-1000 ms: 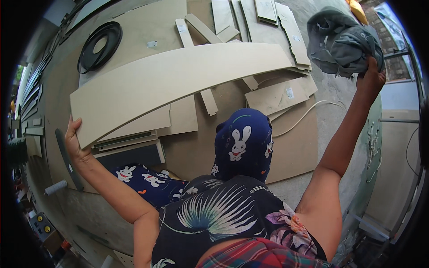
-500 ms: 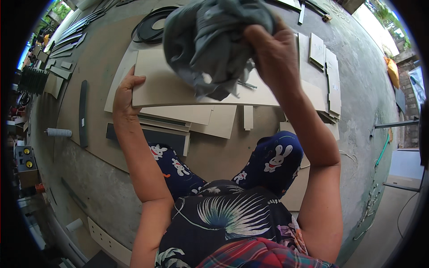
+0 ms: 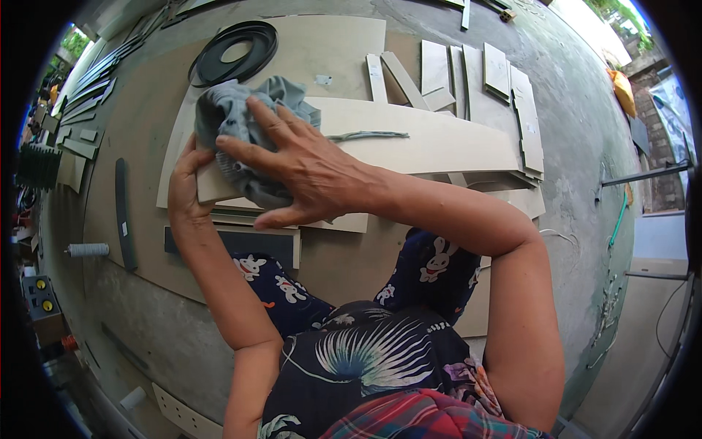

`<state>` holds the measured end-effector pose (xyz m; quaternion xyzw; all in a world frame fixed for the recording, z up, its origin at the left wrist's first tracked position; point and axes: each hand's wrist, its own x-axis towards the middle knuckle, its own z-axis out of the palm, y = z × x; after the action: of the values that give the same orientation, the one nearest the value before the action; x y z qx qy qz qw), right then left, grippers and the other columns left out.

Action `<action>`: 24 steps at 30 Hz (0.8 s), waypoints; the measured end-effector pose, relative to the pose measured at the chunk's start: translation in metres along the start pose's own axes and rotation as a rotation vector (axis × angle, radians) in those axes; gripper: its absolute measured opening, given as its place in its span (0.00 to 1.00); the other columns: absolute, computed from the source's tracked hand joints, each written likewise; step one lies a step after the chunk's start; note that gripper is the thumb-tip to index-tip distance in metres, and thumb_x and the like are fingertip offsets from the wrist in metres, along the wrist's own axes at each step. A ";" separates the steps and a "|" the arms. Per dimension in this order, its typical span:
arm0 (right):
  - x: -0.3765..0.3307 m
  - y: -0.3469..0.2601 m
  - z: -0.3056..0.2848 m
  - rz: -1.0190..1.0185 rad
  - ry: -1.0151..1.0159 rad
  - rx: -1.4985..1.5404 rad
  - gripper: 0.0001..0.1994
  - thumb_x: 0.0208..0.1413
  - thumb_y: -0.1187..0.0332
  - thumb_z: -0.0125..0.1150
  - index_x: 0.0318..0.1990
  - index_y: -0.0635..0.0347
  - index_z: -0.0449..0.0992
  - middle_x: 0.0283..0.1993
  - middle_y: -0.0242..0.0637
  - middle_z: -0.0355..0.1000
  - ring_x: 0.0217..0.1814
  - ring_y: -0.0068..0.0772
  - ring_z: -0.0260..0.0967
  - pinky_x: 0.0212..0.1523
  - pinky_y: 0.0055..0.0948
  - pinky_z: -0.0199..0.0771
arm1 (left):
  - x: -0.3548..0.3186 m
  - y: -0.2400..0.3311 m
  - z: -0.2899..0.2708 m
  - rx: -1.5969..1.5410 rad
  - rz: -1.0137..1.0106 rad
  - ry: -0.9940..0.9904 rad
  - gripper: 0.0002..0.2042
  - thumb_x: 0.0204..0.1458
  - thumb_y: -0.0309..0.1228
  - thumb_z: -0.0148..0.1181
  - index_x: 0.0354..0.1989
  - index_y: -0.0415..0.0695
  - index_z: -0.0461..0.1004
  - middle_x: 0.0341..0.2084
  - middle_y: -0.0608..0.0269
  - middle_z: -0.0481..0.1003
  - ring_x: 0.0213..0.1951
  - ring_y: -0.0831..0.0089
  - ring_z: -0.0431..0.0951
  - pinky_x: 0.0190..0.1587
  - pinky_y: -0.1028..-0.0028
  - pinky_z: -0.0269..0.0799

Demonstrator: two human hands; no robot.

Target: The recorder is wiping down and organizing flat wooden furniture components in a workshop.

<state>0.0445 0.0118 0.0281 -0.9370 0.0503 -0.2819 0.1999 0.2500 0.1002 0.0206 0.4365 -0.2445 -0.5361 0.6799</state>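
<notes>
A long pale board (image 3: 439, 139) lies across in front of me. My left hand (image 3: 189, 183) grips its left end, the fingers mostly hidden behind the edge. On that same end sits a crumpled grey-blue cloth (image 3: 234, 121). My right hand (image 3: 307, 161) lies over the cloth with fingers spread and thumb stretched out toward me. A thin grey-green cord (image 3: 373, 134) trails along the board to the right of the cloth; where it begins is hidden.
Beyond the board are a coil of black edging strip (image 3: 241, 51) and several narrow pale panels (image 3: 442, 69). A dark panel (image 3: 197, 241) lies near my left knee. Farther left are a dark strip (image 3: 126, 212) and a spool of grey thread (image 3: 89, 250).
My right hand has come down and left with the cloth, from above the board onto its left end. Its fingers have gone from gripping the cloth to spread over it.
</notes>
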 end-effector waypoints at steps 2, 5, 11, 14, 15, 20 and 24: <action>0.002 0.009 0.005 0.039 0.023 0.033 0.38 0.44 0.49 0.65 0.63 0.44 0.57 0.65 0.65 0.44 0.65 0.70 0.47 0.63 0.54 0.55 | -0.001 0.001 0.006 0.035 -0.016 0.150 0.28 0.45 0.19 0.41 0.60 0.36 0.56 0.52 0.44 0.66 0.52 0.53 0.71 0.55 0.58 0.69; -0.007 0.029 0.006 0.016 -0.005 0.117 0.27 0.47 0.58 0.63 0.57 0.44 0.65 0.63 0.53 0.53 0.63 0.63 0.53 0.60 0.49 0.61 | 0.001 -0.001 -0.002 0.061 -0.026 0.138 0.29 0.45 0.19 0.43 0.62 0.35 0.54 0.53 0.43 0.65 0.54 0.53 0.69 0.56 0.58 0.68; -0.088 0.097 -0.018 0.187 -0.046 0.088 0.25 0.49 0.61 0.59 0.57 0.42 0.66 0.64 0.51 0.54 0.66 0.56 0.50 0.64 0.48 0.54 | 0.003 -0.005 -0.023 0.093 -0.020 0.174 0.31 0.46 0.21 0.46 0.63 0.34 0.52 0.55 0.43 0.63 0.55 0.54 0.68 0.57 0.62 0.67; -0.161 0.146 -0.035 0.443 0.009 0.049 0.25 0.48 0.61 0.56 0.57 0.42 0.67 0.65 0.50 0.55 0.69 0.56 0.47 0.67 0.49 0.49 | 0.005 -0.004 -0.027 0.097 -0.033 0.190 0.30 0.46 0.21 0.46 0.62 0.33 0.53 0.55 0.43 0.63 0.55 0.54 0.68 0.57 0.63 0.67; -0.187 0.163 -0.042 0.518 0.045 0.005 0.25 0.47 0.63 0.55 0.57 0.44 0.67 0.65 0.50 0.54 0.68 0.56 0.48 0.66 0.48 0.50 | 0.004 -0.004 -0.020 0.128 -0.021 0.222 0.32 0.43 0.20 0.48 0.62 0.32 0.54 0.51 0.42 0.65 0.53 0.56 0.70 0.55 0.66 0.70; -0.326 0.253 -0.074 0.906 0.199 -0.075 0.25 0.51 0.57 0.56 0.59 0.42 0.66 0.64 0.54 0.55 0.67 0.53 0.52 0.65 0.40 0.52 | 0.004 0.001 -0.026 0.161 0.010 0.250 0.29 0.44 0.20 0.48 0.60 0.32 0.56 0.51 0.44 0.66 0.52 0.56 0.71 0.56 0.65 0.68; -0.405 0.314 -0.093 1.031 0.316 -0.111 0.23 0.51 0.59 0.56 0.56 0.53 0.69 0.57 0.45 0.66 0.61 0.46 0.61 0.60 0.34 0.59 | 0.004 0.005 -0.028 0.177 0.018 0.259 0.29 0.44 0.20 0.48 0.59 0.32 0.56 0.51 0.47 0.67 0.53 0.58 0.70 0.58 0.65 0.65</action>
<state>-0.3398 -0.2234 -0.2333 -0.7461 0.5480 -0.2815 0.2525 0.2760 0.1055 0.0106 0.5578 -0.2049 -0.4458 0.6694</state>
